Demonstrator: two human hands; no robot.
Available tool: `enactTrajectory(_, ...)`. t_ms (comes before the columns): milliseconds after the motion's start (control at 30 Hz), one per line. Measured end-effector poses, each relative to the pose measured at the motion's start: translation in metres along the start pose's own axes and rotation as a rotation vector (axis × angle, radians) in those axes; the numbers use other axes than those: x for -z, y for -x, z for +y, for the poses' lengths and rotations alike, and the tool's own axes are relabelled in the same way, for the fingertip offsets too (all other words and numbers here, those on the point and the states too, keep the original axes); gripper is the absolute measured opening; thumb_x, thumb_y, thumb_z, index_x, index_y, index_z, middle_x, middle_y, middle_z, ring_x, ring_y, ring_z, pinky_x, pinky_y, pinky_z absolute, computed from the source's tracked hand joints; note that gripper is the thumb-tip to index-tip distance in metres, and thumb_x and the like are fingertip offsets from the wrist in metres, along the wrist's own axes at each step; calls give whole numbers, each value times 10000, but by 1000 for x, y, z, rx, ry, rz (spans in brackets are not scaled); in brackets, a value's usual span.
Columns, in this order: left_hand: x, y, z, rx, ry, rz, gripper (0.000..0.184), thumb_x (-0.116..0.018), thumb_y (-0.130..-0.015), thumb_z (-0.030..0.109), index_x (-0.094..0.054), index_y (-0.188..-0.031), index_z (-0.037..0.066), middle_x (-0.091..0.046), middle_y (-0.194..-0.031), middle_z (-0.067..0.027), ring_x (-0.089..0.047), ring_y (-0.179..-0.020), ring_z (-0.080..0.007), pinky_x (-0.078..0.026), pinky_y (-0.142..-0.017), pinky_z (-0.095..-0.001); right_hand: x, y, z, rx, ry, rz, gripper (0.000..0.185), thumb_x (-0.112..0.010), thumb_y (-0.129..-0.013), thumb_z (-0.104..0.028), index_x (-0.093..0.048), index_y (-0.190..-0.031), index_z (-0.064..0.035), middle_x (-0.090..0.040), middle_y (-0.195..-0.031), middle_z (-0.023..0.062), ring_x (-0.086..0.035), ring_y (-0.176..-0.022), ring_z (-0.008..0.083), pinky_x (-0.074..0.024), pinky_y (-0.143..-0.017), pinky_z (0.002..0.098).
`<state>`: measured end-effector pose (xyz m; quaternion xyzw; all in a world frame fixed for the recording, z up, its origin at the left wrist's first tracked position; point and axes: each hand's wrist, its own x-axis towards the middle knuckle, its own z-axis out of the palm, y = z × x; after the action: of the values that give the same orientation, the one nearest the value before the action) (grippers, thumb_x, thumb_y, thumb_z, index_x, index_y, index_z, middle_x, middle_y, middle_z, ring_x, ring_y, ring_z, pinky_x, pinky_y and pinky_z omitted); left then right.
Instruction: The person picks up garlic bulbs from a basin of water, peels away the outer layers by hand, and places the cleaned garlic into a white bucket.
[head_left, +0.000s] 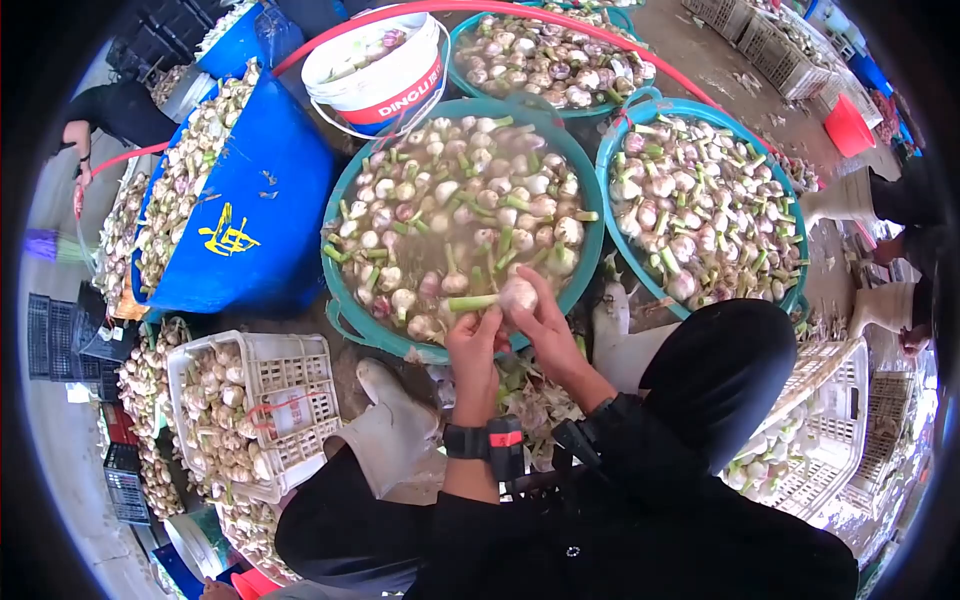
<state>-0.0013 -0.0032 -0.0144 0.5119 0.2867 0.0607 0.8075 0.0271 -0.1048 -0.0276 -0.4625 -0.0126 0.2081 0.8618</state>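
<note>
At the near rim of a green tub (335,290) I hold a garlic bulb (518,295), its cut green stem pointing left. My right hand (548,335) is closed around the bulb, with fingers behind and along its right side. My left hand (475,350) is closed under the stem, its thumb against the bulb's lower left; its other fingertips are partly hidden. Many garlic bulbs (445,190) with short green stems float in the tub's cloudy water.
A second green tub (603,190) of garlic stands at right, another (455,75) behind. A white bucket (400,90), a red hose (440,6) and a tilted blue tub (270,220) lie beyond. Crates (290,375) of garlic flank my legs. Other people stand at both edges.
</note>
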Motion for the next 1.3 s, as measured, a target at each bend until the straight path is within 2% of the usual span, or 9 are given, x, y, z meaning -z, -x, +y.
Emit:
enactTrajectory(400,2,-2,-1,-69,14,-12,28,-537,-731,16,-548,-742,-7,-526,-604,-23,-474,-478,-91,-387,-428,-217,2,12,1,212,187,-67,490,-529,-827,-78,-309,-1265,-52,-421,-1082,50,-454,-933,119,-392,-789,246)
enactTrajectory(500,6,3,6,-138,-120,-33,47,-543,-736,29,-551,-757,-13,-547,-635,-30,-490,-499,-88,-390,-441,-215,6,10,-4,128,105,-95,501,-545,-819,-91,-318,-1264,-56,-421,-1123,58,-458,-981,134,-391,-824,259)
enactTrajectory(600,3,9,17,-123,-54,-112,66,-544,-742,36,-553,-777,-19,-562,-659,-36,-499,-503,-89,-394,-451,-213,6,11,-12,-180,-282,-60,526,-571,-804,-111,-323,-1263,-52,-425,-1143,65,-453,-1023,154,-381,-869,280)
enactTrajectory(1033,0,2,7,-148,-137,1,101,-549,-716,26,-556,-804,-23,-563,-663,-35,-495,-510,-76,-398,-460,-211,7,14,-4,85,20,-64,510,-578,-799,-106,-346,-1246,-26,-459,-1104,62,-476,-996,156,-402,-857,309)
enactTrajectory(1100,6,2,13,-263,-510,-50,130,-552,-719,32,-549,-831,-33,-562,-670,-30,-495,-537,-71,-406,-483,-209,8,13,-11,51,18,-68,474,-556,-815,-121,-358,-1236,-32,-472,-1091,62,-489,-984,159,-416,-845,320)
enactTrajectory(1167,11,3,22,-343,-634,-100,124,-540,-731,33,-551,-835,-34,-561,-692,-29,-504,-566,-75,-416,-511,-212,8,14,-24,-276,-271,-25,373,-497,-853,-172,-390,-1188,-47,-499,-1049,73,-511,-955,171,-448,-811,342)
enactTrajectory(1200,11,4,25,-425,-756,-153,121,-529,-743,33,-553,-839,-36,-559,-714,-28,-513,-595,-78,-425,-539,-215,9,14,-21,-274,-271,-25,373,-497,-853,-172,-390,-1188,-47,-499,-1049,73,-511,-955,171,-448,-811,342)
enactTrajectory(1233,9,5,25,-431,-756,-154,121,-529,-743,33,-553,-839,-36,-559,-714,-28,-513,-595,-78,-425,-539,-215,12,13,-15,-266,-326,-47,347,-472,-865,-196,-384,-1167,-51,-492,-1049,79,-515,-946,178,-457,-799,346)
enactTrajectory(1300,1,7,24,-212,-192,-150,161,-537,-789,70,-572,-899,-43,-570,-785,-21,-518,-703,-80,-426,-645,-211,11,12,-9,-241,-374,-73,324,-448,-876,-220,-379,-1147,-56,-486,-1050,84,-520,-936,186,-467,-786,351)
